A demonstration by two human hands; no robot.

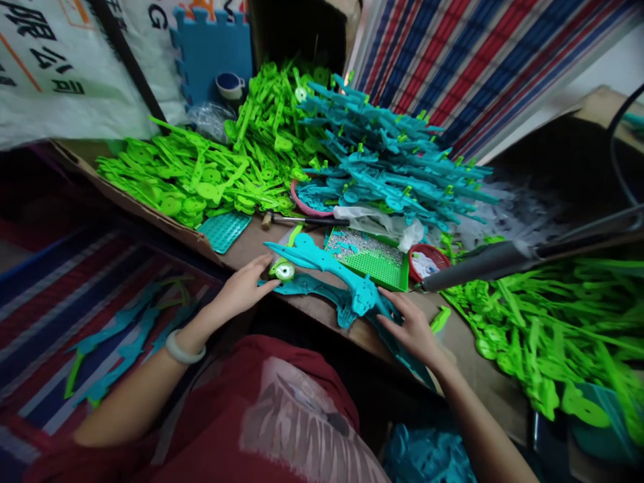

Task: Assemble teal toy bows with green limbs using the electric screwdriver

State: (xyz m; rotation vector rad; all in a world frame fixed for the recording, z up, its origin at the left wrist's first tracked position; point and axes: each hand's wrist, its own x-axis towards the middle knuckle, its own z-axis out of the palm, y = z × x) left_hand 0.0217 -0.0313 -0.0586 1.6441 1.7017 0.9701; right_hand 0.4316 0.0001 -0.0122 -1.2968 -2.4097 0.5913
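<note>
Across the table's front edge lies a turquoise plastic toy-like part (322, 258), long and pointed at its left end. A second turquoise shell half (316, 287) is just below it. My left hand (244, 292) has its thumb and fingers closed about the left end, at a lime-green piece (282, 270) with a white disc. At the right end, my right hand (410, 329) has the turquoise part between thumb and fingers. Another turquoise shell (402, 352) slants down beneath that hand. A small green strip (441, 319) lies by the right wrist.
Heaps of lime-green parts (201, 178) and stacked turquoise assemblies (387, 154) fill the back; more green parts (553, 322) lie right. A hammer (302, 220), a green tray of screws (372, 258), a red basket (427, 261) and a grey-handled power screwdriver (477, 265) sit nearby.
</note>
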